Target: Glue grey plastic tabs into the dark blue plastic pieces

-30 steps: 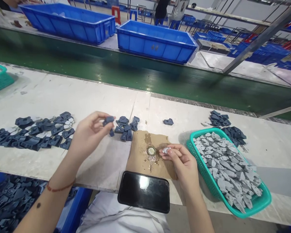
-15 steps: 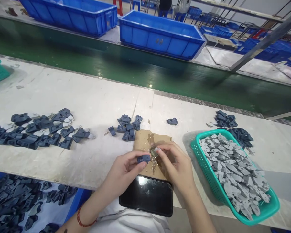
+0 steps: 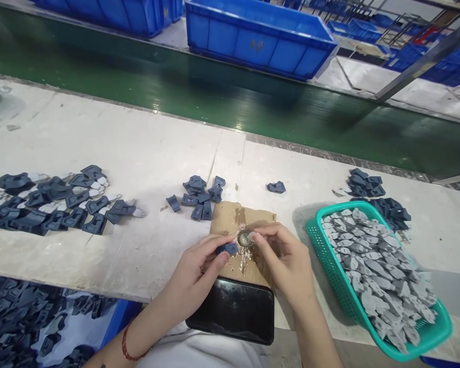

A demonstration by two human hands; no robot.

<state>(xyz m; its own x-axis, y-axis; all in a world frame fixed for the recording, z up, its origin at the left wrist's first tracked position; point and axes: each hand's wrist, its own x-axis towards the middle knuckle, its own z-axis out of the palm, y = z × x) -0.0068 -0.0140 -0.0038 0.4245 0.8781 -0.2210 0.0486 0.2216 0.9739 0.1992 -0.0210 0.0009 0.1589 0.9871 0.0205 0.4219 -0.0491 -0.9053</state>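
Observation:
My left hand (image 3: pixel 199 271) is closed on a dark blue plastic part (image 3: pixel 227 249), pinched between thumb and fingers. A small light grey piece (image 3: pixel 252 236) sits between the thumb and fingertips of my right hand (image 3: pixel 287 260). That piece is beside a small round dish (image 3: pixel 245 238) with a shiny wet surface; whether it touches the dish I cannot tell. Under the dish lies a brown cardboard sheet (image 3: pixel 224 219) with wet, glossy stains. A black phone (image 3: pixel 233 312) lies just below the cardboard, near the table's front edge.
On the right stands a green basket (image 3: pixel 329 278) heaped with grey pieces (image 3: pixel 375 271). Dark blue parts (image 3: pixel 199 197) lie beyond the cardboard, with more joined to grey pieces (image 3: pixel 57 204) at left. A blue bin (image 3: pixel 115 322) sits lower left. Behind runs a green conveyor belt (image 3: pixel 168 82).
The view has tilted slightly downward. My right hand has drawn the grey piece a little to the right of the dish's middle. My left hand keeps the blue part, turned slightly.

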